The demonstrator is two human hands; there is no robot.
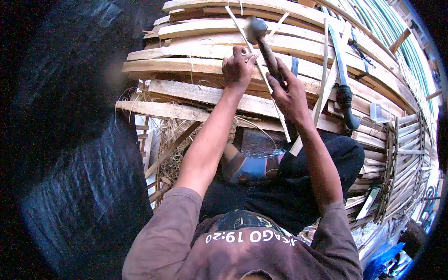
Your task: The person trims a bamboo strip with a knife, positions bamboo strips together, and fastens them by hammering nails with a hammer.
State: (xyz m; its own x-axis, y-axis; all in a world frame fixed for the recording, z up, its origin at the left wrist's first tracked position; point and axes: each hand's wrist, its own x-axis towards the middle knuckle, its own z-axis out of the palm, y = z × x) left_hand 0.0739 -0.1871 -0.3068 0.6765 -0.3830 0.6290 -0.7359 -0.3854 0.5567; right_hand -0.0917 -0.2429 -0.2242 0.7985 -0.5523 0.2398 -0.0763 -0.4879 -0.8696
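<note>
My right hand (288, 92) is wrapped round the dark handle of a hammer (269, 55), whose rounded head points away from me above the slats; part of the head is blurred. Close to its left, my left hand (239, 70) is closed in a pinch at a thin pale wooden strip (278, 111). Whatever small thing may be between those fingertips is too small to make out. The strip runs slantwise across several rough wooden slats (186, 95), passing between my two hands.
To the right, a long knife (344, 95) with a black-wrapped handle lies across the slats. Beyond it sit a clear plastic box (380, 113) and a bundle of sticks (408, 140). Black sheeting (93, 186) covers the left side. Shavings (175, 154) lie below the slats.
</note>
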